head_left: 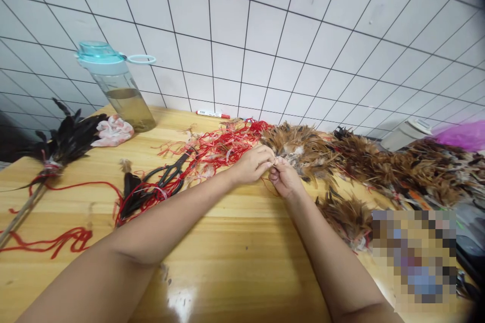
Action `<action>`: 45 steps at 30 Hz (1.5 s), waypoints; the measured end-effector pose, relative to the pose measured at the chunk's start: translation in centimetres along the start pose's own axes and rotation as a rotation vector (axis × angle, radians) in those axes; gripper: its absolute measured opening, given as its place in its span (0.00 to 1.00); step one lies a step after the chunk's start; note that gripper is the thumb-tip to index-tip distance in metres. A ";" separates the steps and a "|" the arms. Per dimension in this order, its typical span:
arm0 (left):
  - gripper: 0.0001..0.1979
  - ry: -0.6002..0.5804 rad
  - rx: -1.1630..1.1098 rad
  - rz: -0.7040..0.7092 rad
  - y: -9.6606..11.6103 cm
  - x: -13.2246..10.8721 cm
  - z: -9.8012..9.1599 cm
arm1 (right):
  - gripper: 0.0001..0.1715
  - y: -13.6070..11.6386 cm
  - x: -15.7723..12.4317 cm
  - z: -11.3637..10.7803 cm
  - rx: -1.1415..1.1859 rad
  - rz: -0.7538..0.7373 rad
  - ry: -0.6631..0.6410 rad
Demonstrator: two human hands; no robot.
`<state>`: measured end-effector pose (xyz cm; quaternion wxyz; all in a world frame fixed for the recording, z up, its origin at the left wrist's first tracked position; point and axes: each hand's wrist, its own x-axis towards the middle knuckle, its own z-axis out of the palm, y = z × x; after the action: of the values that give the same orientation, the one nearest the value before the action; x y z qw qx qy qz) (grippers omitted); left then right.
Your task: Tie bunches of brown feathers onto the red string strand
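Both the left hand [253, 164] and right hand [284, 177] clamp their fingers on brown feathers [299, 150] beside tangled red string [223, 144]

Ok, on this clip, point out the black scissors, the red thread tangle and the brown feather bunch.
Black scissors [173, 169]: head view, on the handles.
Red thread tangle [223, 145]: head view, on its middle.
Brown feather bunch [303, 150]: head view, on its upper part, beside the fingertips.

Bright, even light leaves white glare on the varnished tabletop [182, 303]; wide-angle distortion curves the tiled wall [242, 25].
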<state>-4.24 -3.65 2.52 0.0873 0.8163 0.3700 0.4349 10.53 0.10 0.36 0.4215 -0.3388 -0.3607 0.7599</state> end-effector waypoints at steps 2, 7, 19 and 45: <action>0.09 -0.009 -0.039 -0.014 0.0 0.0 0.1 | 0.19 -0.1 -0.1 0.0 0.026 0.025 -0.033; 0.09 0.028 0.011 -0.190 -0.6 0.0 0.2 | 0.17 -0.7 -0.7 0.1 0.118 0.071 -0.159; 0.06 -0.055 0.065 -0.318 -1.5 -0.1 0.0 | 0.16 -1.0 -1.2 0.5 0.067 0.129 -0.305; 0.07 -0.012 -0.009 -0.160 0.3 0.1 0.5 | 0.19 -1.0 0.0 -0.4 -0.103 -0.007 -0.021</action>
<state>-3.66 -3.70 2.41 0.1278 0.7864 0.4313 0.4233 11.21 0.54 0.98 0.4021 -0.3509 -0.4051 0.7424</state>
